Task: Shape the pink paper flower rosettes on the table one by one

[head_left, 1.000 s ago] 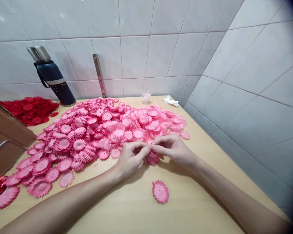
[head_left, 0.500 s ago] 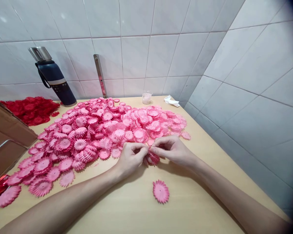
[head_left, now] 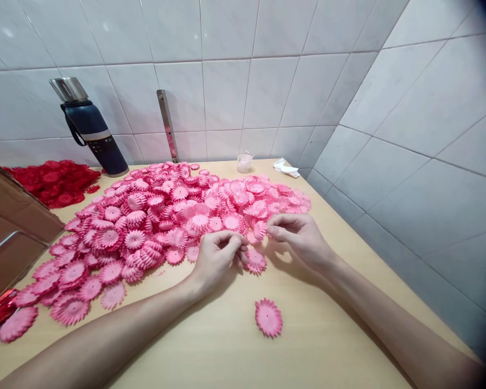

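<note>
My left hand is closed, thumb and index finger pinched together. Its lower fingers hold the edge of a pink scalloped flower disc; whether the pinch itself has something small in it is too fine to see. Farther up and to the right, my right hand pinches another pink flower disc between thumb and fingertips, at the near edge of the pile. A single darker-edged flower disc lies flat on the table, nearer to me than both hands. Behind the hands spreads a large heap of pink flower discs.
A pile of red flower pieces lies at the back left, beside a cardboard box. A dark blue flask stands by the tiled wall. At the back are a small clear cup and a crumpled white tissue.
My hands were together over the flower disc; now they are apart. The right hand has moved up and right, with a pink disc at its fingertips. The left hand has barely moved.
</note>
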Tool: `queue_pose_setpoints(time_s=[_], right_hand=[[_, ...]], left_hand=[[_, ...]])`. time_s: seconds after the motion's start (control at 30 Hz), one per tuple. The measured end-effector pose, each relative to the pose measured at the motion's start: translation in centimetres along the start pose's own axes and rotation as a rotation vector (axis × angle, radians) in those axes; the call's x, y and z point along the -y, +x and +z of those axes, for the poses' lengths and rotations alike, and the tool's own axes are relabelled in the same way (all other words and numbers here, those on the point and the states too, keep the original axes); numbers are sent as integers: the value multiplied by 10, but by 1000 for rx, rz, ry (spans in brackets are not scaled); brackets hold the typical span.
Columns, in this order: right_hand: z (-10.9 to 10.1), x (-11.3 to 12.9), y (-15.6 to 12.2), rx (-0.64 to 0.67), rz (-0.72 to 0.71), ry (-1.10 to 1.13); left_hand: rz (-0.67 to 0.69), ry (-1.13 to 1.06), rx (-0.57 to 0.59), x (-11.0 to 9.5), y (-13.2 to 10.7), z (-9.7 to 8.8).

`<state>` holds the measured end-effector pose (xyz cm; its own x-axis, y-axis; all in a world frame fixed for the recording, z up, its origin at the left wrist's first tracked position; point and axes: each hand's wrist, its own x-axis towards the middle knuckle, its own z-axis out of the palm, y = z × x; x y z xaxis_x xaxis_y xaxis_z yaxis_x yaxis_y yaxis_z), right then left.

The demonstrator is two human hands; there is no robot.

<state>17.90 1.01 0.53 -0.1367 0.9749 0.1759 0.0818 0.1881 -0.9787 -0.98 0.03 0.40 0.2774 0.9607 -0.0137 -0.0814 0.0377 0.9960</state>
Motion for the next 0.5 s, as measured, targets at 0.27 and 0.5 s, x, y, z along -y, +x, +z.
queue_pose_setpoints(time_s=[0.27,0.5], right_hand=[[10,7,-6,276,17,-5],[10,6,-5,208,3,-30]], left_hand=[[40,71,170,-2,-2,-2],[29,28,179,2,-1,-2]])
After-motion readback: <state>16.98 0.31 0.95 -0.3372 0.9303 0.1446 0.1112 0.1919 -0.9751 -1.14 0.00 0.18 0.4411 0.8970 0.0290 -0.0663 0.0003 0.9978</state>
